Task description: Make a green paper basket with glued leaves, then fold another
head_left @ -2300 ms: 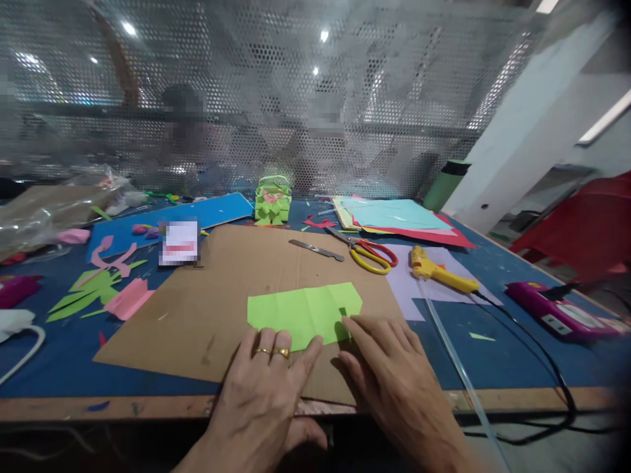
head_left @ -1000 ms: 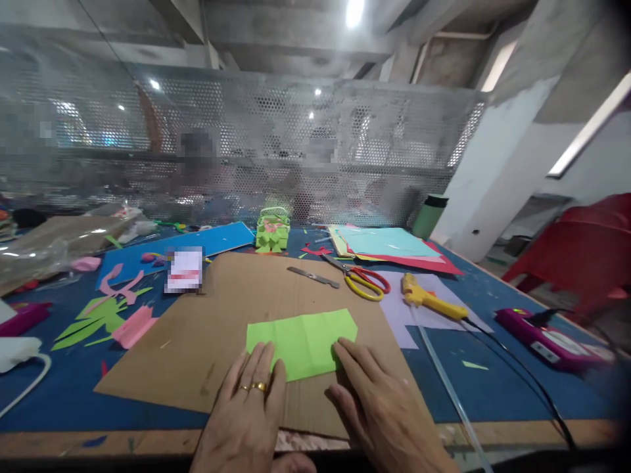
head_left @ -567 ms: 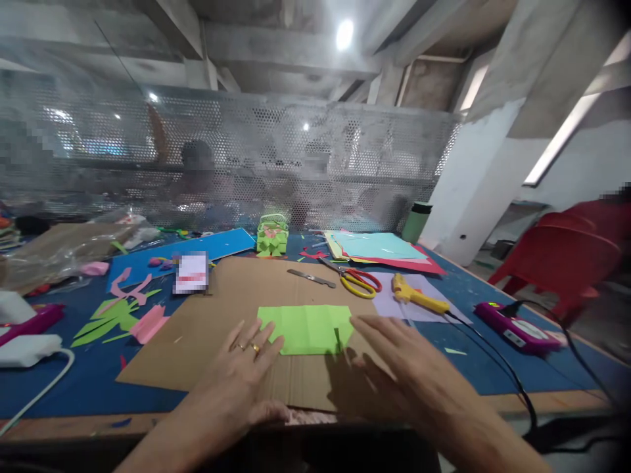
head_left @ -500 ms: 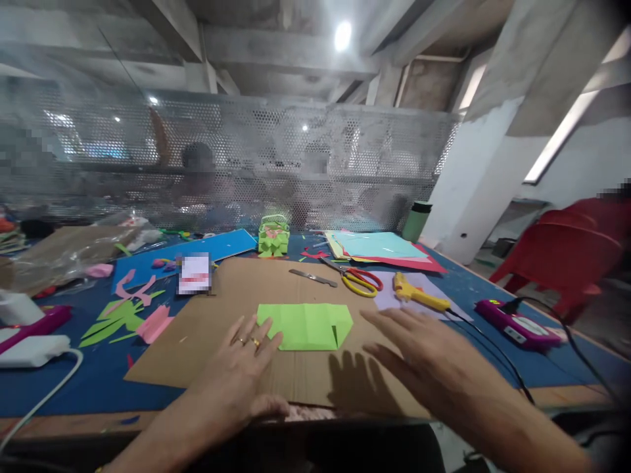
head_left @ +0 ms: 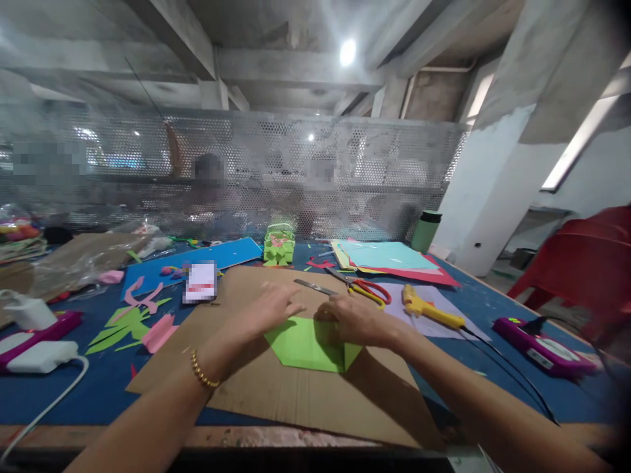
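Note:
A folded light-green paper (head_left: 308, 351) lies on a sheet of brown cardboard (head_left: 256, 387), a small flap raised at its right end. At the paper's upper left edge is my left hand (head_left: 271, 307), fingers stretched out and slightly blurred, holding nothing. My right hand (head_left: 357, 318) is over the paper's upper right part, its fingers curled down and closed at the far edge; the fingertips are partly hidden. Just beyond the hands lie a metal blade (head_left: 313, 286) and scissors (head_left: 369, 291) with red and yellow handles.
A yellow glue gun (head_left: 428, 309) rests on lilac paper at right, its cord running toward a purple power strip (head_left: 542, 348). Coloured sheets (head_left: 389, 255) and a green bottle (head_left: 426, 231) stand behind. Green paper scraps (head_left: 123, 328) and a white charger (head_left: 44, 356) lie left.
Both hands have moved forward to the paper's far side. My right hand has come down from hovering at the right and closed on the paper. The paper sits turned slightly, nearer me.

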{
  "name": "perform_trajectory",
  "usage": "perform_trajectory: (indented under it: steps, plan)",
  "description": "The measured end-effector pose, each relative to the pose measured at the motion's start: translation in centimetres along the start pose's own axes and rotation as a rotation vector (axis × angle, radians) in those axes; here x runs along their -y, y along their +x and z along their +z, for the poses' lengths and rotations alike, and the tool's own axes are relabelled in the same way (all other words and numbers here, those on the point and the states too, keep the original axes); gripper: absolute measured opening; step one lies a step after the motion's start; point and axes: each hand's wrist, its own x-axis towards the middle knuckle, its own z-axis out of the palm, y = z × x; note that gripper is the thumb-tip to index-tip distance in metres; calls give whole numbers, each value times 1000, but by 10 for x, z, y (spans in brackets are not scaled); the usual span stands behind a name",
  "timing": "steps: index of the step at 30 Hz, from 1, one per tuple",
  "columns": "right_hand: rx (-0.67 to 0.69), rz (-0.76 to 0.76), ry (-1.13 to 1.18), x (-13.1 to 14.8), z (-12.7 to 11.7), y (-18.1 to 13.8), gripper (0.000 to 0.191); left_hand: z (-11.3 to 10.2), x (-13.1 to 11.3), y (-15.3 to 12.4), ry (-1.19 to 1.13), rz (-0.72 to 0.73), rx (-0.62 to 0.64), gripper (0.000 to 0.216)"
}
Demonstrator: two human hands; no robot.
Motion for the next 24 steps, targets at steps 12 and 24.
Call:
perform_trajectory:
  steps: [12, 24]
  plan:
    - [-60, 84, 126, 1, 4, 0, 13, 36, 2, -15, -132, 112, -2, 46]
    - [-166, -71, 248, -14, -28, -1, 17, 8, -14, -20, -158, 182, -339, 20]
